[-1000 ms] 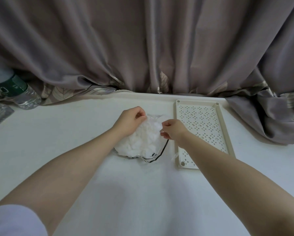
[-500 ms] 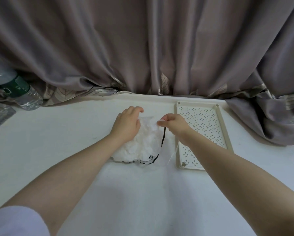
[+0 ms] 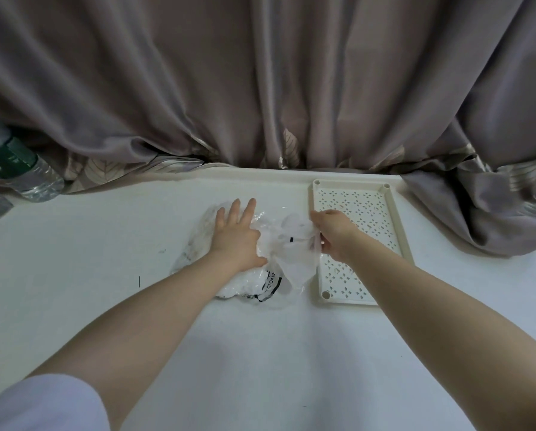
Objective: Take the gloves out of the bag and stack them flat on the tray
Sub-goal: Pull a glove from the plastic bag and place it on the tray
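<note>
A: Change, item one: left hand (image 3: 235,241). A second ago its fingers were curled at the top of the bag (image 3: 198,241); now it lies flat, fingers straight, pressing the bag down on the table (image 3: 105,259).

B: And the other?

A: Item two: right hand (image 3: 332,234). It was pinching at the bag's mouth half a second ago; now it sits further right, over the near edge of the tray (image 3: 400,231), fingers curled round a thin clear sheet of plastic drawn out toward the tray. Likely a glove (image 3: 294,244), or the bag's own flap; I cannot say which.

B: Meaning for the task?

A: By my reading, the first glove is being pulled out while the bag is held in place. Nothing lies on the tray so far.

B: Location of the goods?

A: Bag on the table, just left of the tray, the rest of the gloves bunched white inside it.

B: Hidden or unclear?

A: Right fingertips, tucked under the hand. Bag's opening, covered by both hands. Count of gloves, impossible. Bottle (image 3: 27,172) at far left, cut off by the frame edge; curtain (image 3: 260,73) covers the table's back edge.
</note>
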